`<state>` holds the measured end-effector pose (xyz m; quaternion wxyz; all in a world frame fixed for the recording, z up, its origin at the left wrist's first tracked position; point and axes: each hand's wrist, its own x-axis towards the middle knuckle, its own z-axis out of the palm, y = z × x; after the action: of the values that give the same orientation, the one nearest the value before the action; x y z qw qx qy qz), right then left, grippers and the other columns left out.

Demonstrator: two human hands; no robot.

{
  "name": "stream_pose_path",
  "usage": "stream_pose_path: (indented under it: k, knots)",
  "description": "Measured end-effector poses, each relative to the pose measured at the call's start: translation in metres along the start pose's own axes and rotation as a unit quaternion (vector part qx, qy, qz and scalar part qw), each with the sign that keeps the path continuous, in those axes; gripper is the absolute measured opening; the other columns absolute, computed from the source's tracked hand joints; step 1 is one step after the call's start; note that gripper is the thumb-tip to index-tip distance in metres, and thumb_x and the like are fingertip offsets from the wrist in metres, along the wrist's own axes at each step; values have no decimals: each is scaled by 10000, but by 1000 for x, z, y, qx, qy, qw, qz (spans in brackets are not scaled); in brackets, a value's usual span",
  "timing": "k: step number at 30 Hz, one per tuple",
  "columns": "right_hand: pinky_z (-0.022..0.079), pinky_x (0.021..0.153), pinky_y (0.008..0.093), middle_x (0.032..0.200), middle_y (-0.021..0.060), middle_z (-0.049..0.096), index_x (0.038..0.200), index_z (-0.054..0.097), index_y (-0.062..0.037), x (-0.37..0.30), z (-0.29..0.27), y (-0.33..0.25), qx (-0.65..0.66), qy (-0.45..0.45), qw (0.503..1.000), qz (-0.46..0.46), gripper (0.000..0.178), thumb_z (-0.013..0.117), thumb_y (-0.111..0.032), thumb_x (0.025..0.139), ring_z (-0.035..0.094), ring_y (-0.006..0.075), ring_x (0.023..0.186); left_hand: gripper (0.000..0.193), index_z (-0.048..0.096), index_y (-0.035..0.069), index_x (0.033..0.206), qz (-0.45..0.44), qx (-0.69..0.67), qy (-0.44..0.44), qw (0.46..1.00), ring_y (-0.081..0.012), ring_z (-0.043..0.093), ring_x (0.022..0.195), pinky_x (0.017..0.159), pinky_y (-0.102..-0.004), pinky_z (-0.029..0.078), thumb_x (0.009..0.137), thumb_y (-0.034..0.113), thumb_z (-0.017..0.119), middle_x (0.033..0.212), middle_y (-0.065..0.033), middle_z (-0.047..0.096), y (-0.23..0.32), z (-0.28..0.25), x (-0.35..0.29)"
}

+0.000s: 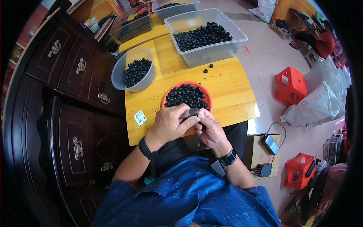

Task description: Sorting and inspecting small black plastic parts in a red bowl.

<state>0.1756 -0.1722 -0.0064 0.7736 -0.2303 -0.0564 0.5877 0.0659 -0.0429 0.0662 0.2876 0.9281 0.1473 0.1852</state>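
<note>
My left hand (171, 124) and my right hand (213, 132) meet just in front of the near rim of an orange-red bowl (210, 99). Both are closed, with thumbs and forefingers pinching a small dark grey piece (194, 112) between them. Its exact kind is hard to tell, since the fingers cover most of it. Heaped in the bowl are many small round black parts (185, 95) with holes in them, like thick rings or little wheels. The bowl stands near the front edge of the yellow wooden table (230, 109).
A round clear tub (148, 80) and a large clear bin (211, 56) hold more black parts; two loose parts (208, 69) lie beside the bin. Dark drawers (75, 113) flank my left. Red stools (291, 85), white sacks (317, 102) and a cardboard box (274, 172) stand at right.
</note>
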Motion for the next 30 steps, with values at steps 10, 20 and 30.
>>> stream_pose_path:
  k: [10,20,30]
  knots:
    - [409,544,185,930,18,660,1005,633,-89,-1,-12,-5,-5,33,999,7,150,604,-237,997,494,62,630,252,675,61,966,-132,206,-73,967,-377,676,772,692,-483,524,858,288,694,809,-164,699,-95,21,82]
    - [428,541,196,922,12,656,995,630,-94,9,-24,-4,4,59,998,8,135,607,-227,994,505,64,635,300,650,36,802,-178,161,-79,968,-385,650,717,657,-466,500,872,327,673,732,-173,667,-119,9,72]
    - [430,541,195,906,3,659,997,632,-97,13,-27,-2,-3,53,998,17,142,602,-235,996,512,57,636,288,651,3,764,-200,112,-162,960,-270,623,607,597,-391,469,860,274,659,661,-158,635,-139,-24,46]
